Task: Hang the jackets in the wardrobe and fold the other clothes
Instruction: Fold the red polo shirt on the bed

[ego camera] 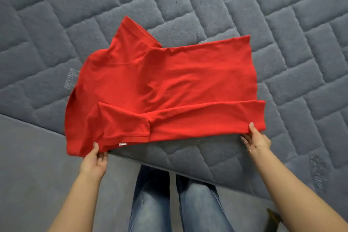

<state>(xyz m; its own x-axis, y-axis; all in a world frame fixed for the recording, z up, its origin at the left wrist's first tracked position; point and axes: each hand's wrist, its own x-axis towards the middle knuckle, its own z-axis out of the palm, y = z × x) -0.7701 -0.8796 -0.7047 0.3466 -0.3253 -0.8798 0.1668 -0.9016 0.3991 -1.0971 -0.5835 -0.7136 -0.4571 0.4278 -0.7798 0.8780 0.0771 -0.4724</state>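
A bright red cotton T-shirt point(165, 88) lies spread on a grey quilted bed point(282, 24) whose cover is stitched in a brick-like pattern. The garment sits close to the bed's near edge, which runs on a slant from the left side down toward the lower right. Its lower left part reaches over that edge, while the rest rests flat on the quilted surface. One short sleeve point(135, 32) points away toward the far side of the bed. The near long side of the shirt is folded over onto the body, forming a band along the near edge with the other sleeve point(124, 120) lying on top. A small white label point(122, 144) shows at the near hem by the left hand.

The left hand point(94, 162) grips the shirt's near left corner, thumb on top of the cloth and fingers point(102, 157) curled beneath it. The right hand point(255, 139) holds the near right corner of the folded band the same way, thumb pressed on the red fabric and fingers tucked under the edge. A thin bracelet point(259, 146) circles the right wrist.

Below the hands, the person's legs in faded blue jeans point(199, 205) stand against the bed's smooth grey side panel point(37, 165).
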